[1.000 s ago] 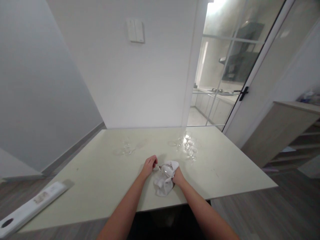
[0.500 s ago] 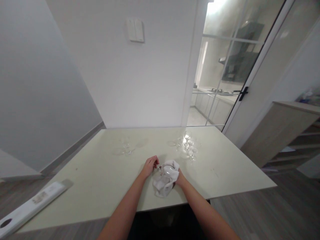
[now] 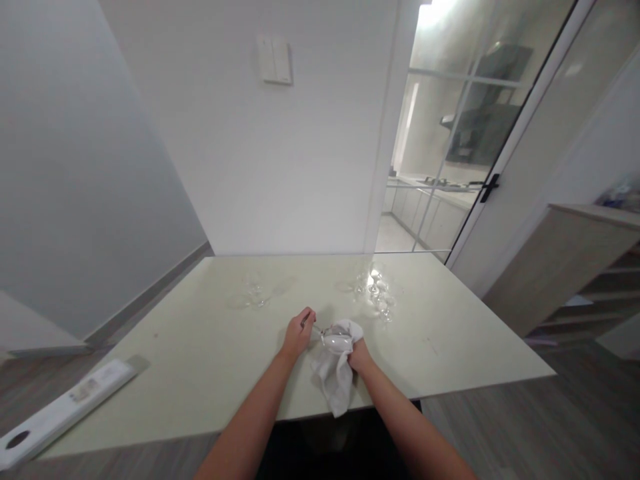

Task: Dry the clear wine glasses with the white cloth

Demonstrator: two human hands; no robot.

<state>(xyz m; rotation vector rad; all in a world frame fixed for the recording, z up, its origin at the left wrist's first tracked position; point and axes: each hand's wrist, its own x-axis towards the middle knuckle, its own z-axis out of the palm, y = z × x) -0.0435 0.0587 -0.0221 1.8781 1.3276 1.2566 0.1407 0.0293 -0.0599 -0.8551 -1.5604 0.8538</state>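
Observation:
Near the table's front edge I hold a clear stemmed glass (image 3: 336, 342) on its side. My left hand (image 3: 299, 331) is closed round the foot end of the stem. At the bowl's mouth, my right hand (image 3: 358, 355) grips a white cloth (image 3: 335, 380), part of which seems pushed inside the bowl. The cloth's lower end hangs down toward the table edge. The fingers of my right hand are mostly hidden by the cloth and the glass.
On the pale table (image 3: 200, 360), several clear stemmed glasses (image 3: 381, 297) stand in a cluster at the back right. More clear glassware (image 3: 256, 291) stands at the back left. A long white box (image 3: 65, 410) lies at the left edge. A wall rises behind.
The cloth has shifted and now hangs lower and longer from the bowl. My left hand has turned slightly on the stem, and the bowl shows more clearly.

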